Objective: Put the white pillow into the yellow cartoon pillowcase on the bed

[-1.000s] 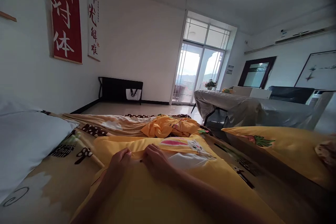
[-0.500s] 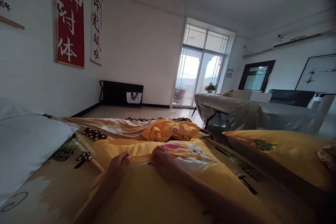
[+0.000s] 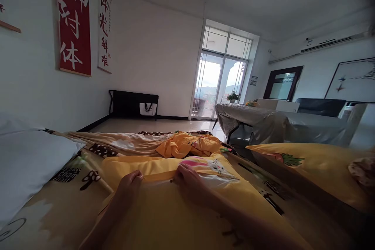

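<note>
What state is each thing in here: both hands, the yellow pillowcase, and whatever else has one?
Left hand: pinching the pillowcase's open edge.
Right hand: gripping the same edge, apart from the left.
Yellow pillowcase: lying flat on the bed, mouth slightly open.
White pillow: bare, lying at the left.
Yellow cloth: crumpled in a heap.
Balcony door: cannot tell.

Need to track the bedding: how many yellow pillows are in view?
2. One yellow pillow lies under both hands, left hand and right hand at its edge; the other sits at right. More may be hidden.

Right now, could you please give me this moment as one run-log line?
left hand: pinching pillowcase edge | right hand: pinching same edge | white pillow: left
</note>
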{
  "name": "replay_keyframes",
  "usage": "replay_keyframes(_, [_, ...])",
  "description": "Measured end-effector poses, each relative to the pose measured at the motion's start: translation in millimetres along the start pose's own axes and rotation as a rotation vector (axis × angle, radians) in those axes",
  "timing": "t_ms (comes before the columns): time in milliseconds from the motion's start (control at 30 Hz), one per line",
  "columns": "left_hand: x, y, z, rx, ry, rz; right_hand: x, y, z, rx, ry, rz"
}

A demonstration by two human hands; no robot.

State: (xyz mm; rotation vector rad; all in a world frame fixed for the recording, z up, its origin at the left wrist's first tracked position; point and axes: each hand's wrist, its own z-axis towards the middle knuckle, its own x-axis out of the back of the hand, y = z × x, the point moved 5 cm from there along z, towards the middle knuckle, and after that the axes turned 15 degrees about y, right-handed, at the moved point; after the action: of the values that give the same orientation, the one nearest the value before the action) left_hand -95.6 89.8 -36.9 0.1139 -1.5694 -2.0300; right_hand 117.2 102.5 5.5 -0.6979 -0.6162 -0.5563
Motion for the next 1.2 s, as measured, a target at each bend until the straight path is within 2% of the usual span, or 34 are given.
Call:
replay_keyframes(200, [2.3,1,0,-0.014,0.001,0.025,2,7,-3,0.004,-0.009,-0.004])
replay_keyframes(367, [0.4,0,0,-0.014,-0.002,0.031,6,22,-8,0.004,0.018,-0.127])
replay_keyframes(500, [-0.2,1,-4,-0.024,0.000,0.057,12,18,-13,0.063,0.058,-0.220])
replay_keyframes(633, [2.2,6,-8,-0.062,0.018,0.098,18,13,-15,0.052,0.077,-0.283])
replay_keyframes(733, [3.6,7,-7,-0.071,0.034,0.124,17,19,-16,0.053,0.077,-0.267])
replay_keyframes(867, [4.3,6,-5,-0.063,0.054,0.156,19,37,-18,-0.005,0.092,-0.245])
replay_keyframes(1033, [4.3,10,-7,-0.049,0.045,0.171,34,48,-20,-0.087,0.087,-0.229])
replay_keyframes(1200, [3.8,13,-2,-0.105,0.042,0.221,49,42,-20,0.040,0.170,-0.223])
